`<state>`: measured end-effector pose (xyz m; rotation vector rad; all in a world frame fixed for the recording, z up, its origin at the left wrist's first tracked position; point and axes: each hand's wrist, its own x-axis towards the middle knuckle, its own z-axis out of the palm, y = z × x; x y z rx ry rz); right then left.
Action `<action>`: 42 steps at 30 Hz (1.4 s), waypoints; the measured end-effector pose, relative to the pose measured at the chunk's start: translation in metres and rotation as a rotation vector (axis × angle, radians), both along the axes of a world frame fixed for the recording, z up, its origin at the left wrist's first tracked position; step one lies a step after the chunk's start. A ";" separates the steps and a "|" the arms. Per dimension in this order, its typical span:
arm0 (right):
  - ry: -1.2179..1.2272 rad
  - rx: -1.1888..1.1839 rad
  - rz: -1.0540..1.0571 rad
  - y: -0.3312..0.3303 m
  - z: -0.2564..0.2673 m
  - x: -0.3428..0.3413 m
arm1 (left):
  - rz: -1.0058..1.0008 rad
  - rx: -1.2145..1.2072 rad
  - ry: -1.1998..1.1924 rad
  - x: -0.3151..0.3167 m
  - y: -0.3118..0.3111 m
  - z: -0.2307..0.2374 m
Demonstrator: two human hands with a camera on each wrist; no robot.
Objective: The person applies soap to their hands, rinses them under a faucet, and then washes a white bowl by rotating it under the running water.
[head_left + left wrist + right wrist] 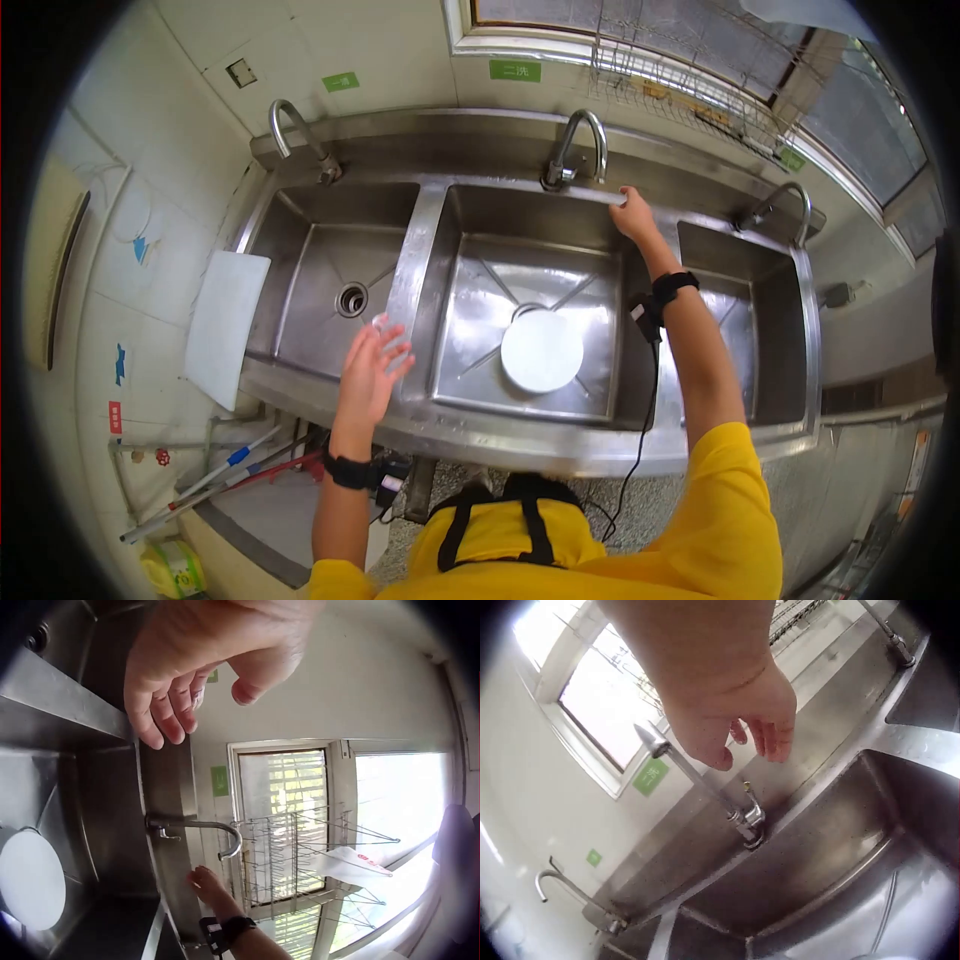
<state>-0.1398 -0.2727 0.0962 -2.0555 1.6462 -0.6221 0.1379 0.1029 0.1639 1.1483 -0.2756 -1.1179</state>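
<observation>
My left hand (374,372) hovers over the front end of the ridge between the left and middle sinks, fingers loosely spread. A small pale, shiny patch shows by its fingertips. My right hand (632,213) is at the back rim of the middle sink, just right of the middle faucet (580,150). In the right wrist view its fingers hang loosely bent beside that faucet's lever (751,796), with nothing between them. A round white plate (541,350) lies on the floor of the middle sink (470,350), partly covering the drain.
The left sink (320,270) has an open drain (352,299), and a white board (228,325) leans at its outer side. Faucets stand behind the left (300,130) and right sinks (790,205). A wire rack (690,100) hangs by the window. A cable (640,450) trails from my right wrist.
</observation>
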 end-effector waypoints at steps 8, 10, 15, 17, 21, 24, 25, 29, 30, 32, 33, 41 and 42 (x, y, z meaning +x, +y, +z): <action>-0.487 -0.049 0.291 -0.088 -0.035 0.039 | 0.205 0.206 0.158 -0.023 -0.015 -0.015; -0.393 -0.237 0.478 -0.089 -0.029 0.046 | 0.250 0.207 0.178 -0.027 -0.017 -0.011; -0.178 -0.301 0.548 -0.117 -0.053 0.055 | 0.388 0.167 0.136 -0.026 -0.022 0.000; -0.061 -0.420 0.534 -0.125 -0.067 0.052 | 0.387 0.167 0.136 -0.027 -0.025 0.002; -0.049 -0.433 0.564 -0.134 -0.067 0.054 | 0.348 0.163 0.132 -0.033 -0.032 0.000; -0.018 -0.369 0.560 -0.134 -0.067 0.054 | 0.337 0.173 0.148 -0.042 -0.041 0.000; -0.098 -0.295 0.538 -0.132 -0.065 0.054 | 0.338 0.174 0.149 -0.044 -0.042 0.000; -0.056 -0.228 0.537 -0.114 -0.058 0.053 | 0.266 0.152 0.119 -0.051 -0.051 0.000; -0.052 -0.226 0.540 -0.110 -0.055 0.053 | 0.249 0.149 0.126 -0.052 -0.053 0.000; -0.092 -0.185 0.554 -0.104 -0.049 0.052 | 0.246 0.141 0.134 -0.052 -0.055 -0.003; -0.088 -0.181 0.554 -0.104 -0.053 0.051 | 0.240 0.134 0.136 -0.053 -0.056 -0.003; -0.239 -0.490 0.451 -0.101 -0.088 0.043 | 0.176 0.141 0.138 -0.055 -0.067 -0.005; -0.236 -0.484 0.451 -0.096 -0.090 0.039 | 0.149 0.132 0.126 -0.056 -0.068 -0.006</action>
